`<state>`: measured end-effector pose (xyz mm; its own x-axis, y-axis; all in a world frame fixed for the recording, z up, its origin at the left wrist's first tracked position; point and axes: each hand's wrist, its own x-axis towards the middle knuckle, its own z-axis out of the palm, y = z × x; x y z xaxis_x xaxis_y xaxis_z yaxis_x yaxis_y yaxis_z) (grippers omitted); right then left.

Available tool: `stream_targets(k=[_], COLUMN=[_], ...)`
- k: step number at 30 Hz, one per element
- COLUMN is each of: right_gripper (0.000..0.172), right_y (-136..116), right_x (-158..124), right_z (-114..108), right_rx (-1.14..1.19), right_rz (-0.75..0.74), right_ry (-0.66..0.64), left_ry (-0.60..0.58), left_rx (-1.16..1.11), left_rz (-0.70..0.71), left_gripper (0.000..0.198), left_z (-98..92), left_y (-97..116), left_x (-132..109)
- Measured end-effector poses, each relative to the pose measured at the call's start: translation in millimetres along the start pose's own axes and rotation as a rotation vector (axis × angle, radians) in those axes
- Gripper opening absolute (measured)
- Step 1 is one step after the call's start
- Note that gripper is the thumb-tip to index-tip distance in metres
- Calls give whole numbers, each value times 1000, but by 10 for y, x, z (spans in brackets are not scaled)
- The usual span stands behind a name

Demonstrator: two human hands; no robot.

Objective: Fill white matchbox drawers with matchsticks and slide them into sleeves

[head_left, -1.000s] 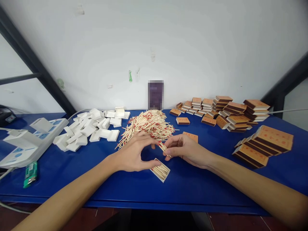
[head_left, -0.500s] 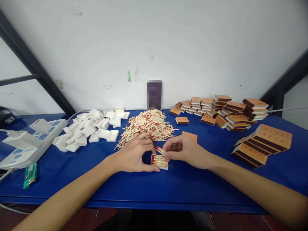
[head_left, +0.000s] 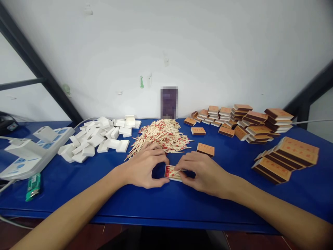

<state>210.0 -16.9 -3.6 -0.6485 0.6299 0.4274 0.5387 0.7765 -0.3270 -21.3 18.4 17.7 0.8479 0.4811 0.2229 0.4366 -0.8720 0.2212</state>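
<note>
From where I stand, the trouble would start at the small white tray [head_left: 174,179], which sits on the desk [head_left: 145,205] just below the centre of the frame. A few matches [head_left: 178,172] at the right hand's fingertips lie at a slant over those inside; pressed down crooked, they could snag, stand proud of the rim or spill over the side. The tray looks light and thin-walled, so a hard push from the right might skid it or bow its walls if the left side gave way.

The left hand [head_left: 144,166] has its thumb and forefinger curved about the tray's left end, a loose grip that seems to steady it. The right hand [head_left: 205,173] has thumb and fingers pinched on those slanting matches at the tray's right end, though the knuckles hide part of that grip.

The tray itself is open-topped and oblong, lying flat, its red match heads gathered at the left and pale sticks running right. How full it is I can't quite tell. Just behind it lies the big loose match heap [head_left: 163,137], near enough for a careless knuckle to scatter.
</note>
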Motion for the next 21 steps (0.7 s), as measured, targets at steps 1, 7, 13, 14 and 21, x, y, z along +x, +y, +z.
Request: stream_targets(k=[1,7,13,14,21], right_gripper=[17,21,22,22,17], right_y=[-9,-37,-81,-85,-73], right_x=[-2,-2,4,4,6], right_z=[-3,-25,-86,-92,-110], right_rx=[-3,49,103,106,110], right_rz=[8,75,76,78,55], right_ry=[-25,-115,-201,-202,-166], left_ry=[1,1,-8,-7,-35], left_rx=[-1,-26,-29,-28,-8], left_rz=[-3,-8,-5,-4,25], left_gripper=[35,38,37,37,30], left_z=[5,41,27,25,-35], left_y=[-2,-4,-4,-4,0], left_x=[1,20,19,16,4])
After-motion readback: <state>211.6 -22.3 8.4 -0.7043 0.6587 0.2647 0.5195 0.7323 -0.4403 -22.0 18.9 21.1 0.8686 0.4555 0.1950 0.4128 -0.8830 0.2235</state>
